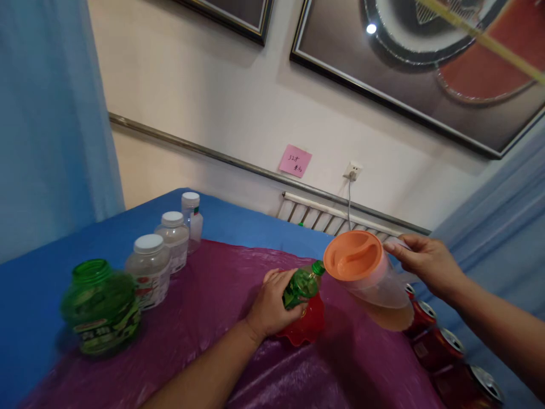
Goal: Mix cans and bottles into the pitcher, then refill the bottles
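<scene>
My left hand (272, 301) is wrapped round a small green bottle (303, 285), which leans to the right with its neck uppermost. Beneath the bottle lies a red dish with a wavy rim (313, 326). By its handle, my right hand (430, 261) holds a clear plastic pitcher (378, 292) with an orange lid (354, 255). The pitcher tilts to the left, its lid close to the bottle's mouth, and brownish liquid sits low inside it. Whether lid and bottle touch, or any liquid flows between them, I cannot tell.
At left stand a green jar (100, 312) without a lid and several clear white-capped jars (149, 270). Red cans (440, 346) line the right side. A purple plastic sheet (204, 324) covers part of the blue table (25, 284). Behind are a wall and radiator (317, 216).
</scene>
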Motion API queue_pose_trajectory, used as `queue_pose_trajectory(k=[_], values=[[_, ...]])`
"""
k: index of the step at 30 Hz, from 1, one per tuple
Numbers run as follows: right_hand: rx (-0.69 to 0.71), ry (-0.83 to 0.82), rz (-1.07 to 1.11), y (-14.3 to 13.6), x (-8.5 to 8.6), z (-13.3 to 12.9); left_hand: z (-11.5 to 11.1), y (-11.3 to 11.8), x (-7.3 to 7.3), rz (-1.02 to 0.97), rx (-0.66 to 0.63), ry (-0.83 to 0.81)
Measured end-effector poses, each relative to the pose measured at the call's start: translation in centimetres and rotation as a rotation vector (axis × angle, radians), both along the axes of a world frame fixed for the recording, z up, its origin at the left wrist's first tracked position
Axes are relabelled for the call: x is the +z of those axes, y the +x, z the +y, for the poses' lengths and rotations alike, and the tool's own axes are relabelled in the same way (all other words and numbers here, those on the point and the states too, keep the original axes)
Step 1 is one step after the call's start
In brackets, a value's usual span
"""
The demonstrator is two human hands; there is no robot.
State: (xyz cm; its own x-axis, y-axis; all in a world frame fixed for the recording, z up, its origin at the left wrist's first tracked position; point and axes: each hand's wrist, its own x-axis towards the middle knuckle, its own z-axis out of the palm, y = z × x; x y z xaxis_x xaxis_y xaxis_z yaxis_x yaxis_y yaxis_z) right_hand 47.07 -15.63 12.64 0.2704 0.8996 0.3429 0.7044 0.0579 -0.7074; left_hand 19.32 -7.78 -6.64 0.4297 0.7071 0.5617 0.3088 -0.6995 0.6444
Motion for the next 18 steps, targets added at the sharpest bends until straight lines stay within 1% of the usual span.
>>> queue_pose_trajectory(k=[18], values=[[-0.005, 0.009, 0.008, -0.12, 0.06, -0.02, 0.07, -0.04, 0.02, -0.007, -0.001, 0.014]])
